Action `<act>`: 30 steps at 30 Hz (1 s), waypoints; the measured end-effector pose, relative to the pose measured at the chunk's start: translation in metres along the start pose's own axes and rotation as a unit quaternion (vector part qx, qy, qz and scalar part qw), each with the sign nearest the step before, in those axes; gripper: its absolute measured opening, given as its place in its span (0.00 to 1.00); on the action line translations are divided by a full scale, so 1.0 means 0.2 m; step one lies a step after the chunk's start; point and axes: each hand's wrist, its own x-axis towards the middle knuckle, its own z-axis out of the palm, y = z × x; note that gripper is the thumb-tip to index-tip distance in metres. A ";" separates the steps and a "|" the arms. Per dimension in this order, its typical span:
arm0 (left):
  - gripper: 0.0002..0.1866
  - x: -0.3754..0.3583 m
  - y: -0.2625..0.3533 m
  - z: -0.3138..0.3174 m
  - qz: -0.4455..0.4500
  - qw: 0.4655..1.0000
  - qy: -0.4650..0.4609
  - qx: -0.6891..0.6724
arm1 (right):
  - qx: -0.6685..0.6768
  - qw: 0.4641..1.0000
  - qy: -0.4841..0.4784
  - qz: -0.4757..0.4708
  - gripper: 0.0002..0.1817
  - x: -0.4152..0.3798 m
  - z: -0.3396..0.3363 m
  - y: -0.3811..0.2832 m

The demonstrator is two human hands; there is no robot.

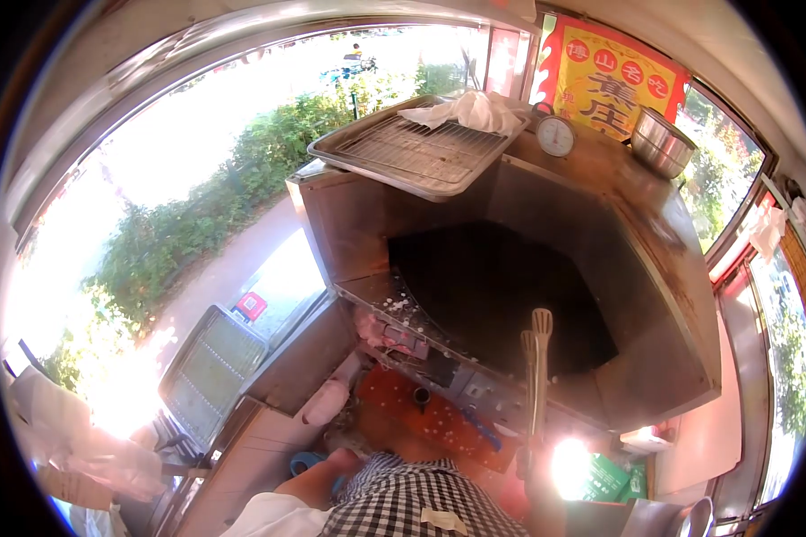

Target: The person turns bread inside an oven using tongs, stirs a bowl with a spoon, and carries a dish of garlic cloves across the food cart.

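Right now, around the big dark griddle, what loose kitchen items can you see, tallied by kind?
Wire-rack trays: 2 (tray on the hood, tray by the window)
Metal bowl: 1
Dial gauge: 1
White cloth: 1
Slotted spatulas: 2
Total: 7
Neither hand is clearly visible.

Black-and-white checked fabric is worn on the person's sleeve (412,497). A dark, near-black cooking surface (493,295) is set in a grey steel housing stained rusty brown (663,268). The tray (421,157) with wire grid is silver; the crumpled cloth (470,112) on it is white. The banner (613,80) is yellow with red characters and red edging. The dial gauge (555,136) has a white face. The bowl (661,143) is silver. A red mat speckled white (421,416) is seen below.
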 end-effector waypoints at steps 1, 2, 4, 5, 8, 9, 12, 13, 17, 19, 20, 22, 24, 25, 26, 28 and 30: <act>0.17 -0.01 -0.01 0.00 0.015 1.000 -0.001 0.015 | -0.005 1.000 0.005 0.000 0.15 0.00 0.00 0.00; 0.17 -0.01 -0.01 0.00 0.030 0.999 -0.001 0.030 | -0.005 1.000 0.005 -0.002 0.15 0.00 0.01 0.00; 0.18 0.01 -0.06 0.02 0.048 0.998 -0.004 0.042 | -0.005 1.000 0.008 -0.004 0.15 -0.03 0.04 -0.02; 0.18 0.02 -0.08 0.03 0.050 0.998 -0.005 0.046 | -0.007 1.000 0.003 -0.008 0.16 -0.03 0.04 -0.02; 0.18 -0.01 -0.03 0.00 0.004 0.997 -0.038 0.064 | -0.010 1.000 -0.006 -0.015 0.16 -0.02 0.03 0.00; 0.19 -0.04 0.03 -0.04 -0.016 0.994 -0.069 0.079 | -0.011 1.000 -0.008 -0.013 0.16 -0.01 0.03 0.01; 0.20 -0.06 0.03 -0.04 -0.039 0.993 -0.093 0.067 | -0.007 1.000 -0.009 -0.016 0.18 -0.04 0.05 0.00; 0.19 -0.05 0.01 -0.02 -0.040 0.995 -0.074 0.044 | -0.006 1.000 -0.010 -0.019 0.18 -0.05 0.06 -0.01; 0.14 0.01 -0.14 0.08 -0.004 0.999 0.015 -0.036 | -0.033 0.999 -0.001 -0.026 0.18 -0.05 0.06 -0.01; 0.14 0.07 -0.24 0.14 0.044 0.998 0.024 -0.037 | -0.040 0.999 0.007 -0.023 0.18 -0.06 0.06 -0.02; 0.14 0.07 -0.26 0.16 0.059 0.997 0.028 -0.045 | -0.041 0.999 0.013 -0.018 0.18 -0.07 0.07 -0.03; 0.14 0.08 -0.22 0.14 0.039 0.996 0.033 -0.079 | -0.045 0.999 0.024 -0.013 0.17 -0.09 0.09 -0.06; 0.14 0.09 -0.17 0.11 -0.017 0.995 0.032 -0.095 | -0.050 0.998 0.026 -0.025 0.17 -0.10 0.08 -0.06; 0.13 0.09 -0.15 0.09 -0.055 0.993 0.032 -0.098 | -0.052 0.998 0.026 -0.031 0.17 -0.10 0.08 -0.06; 0.13 0.08 -0.12 0.08 -0.080 0.988 0.026 -0.128 | -0.043 0.998 0.017 -0.037 0.16 -0.09 0.07 -0.06; 0.13 0.07 -0.09 0.06 -0.128 0.974 0.016 -0.187 | -0.025 0.998 0.000 -0.050 0.16 -0.09 0.07 -0.07; 0.11 0.16 -0.21 0.07 0.028 0.998 0.005 -0.061 | -0.043 0.998 0.010 -0.046 0.16 -0.11 0.10 -0.11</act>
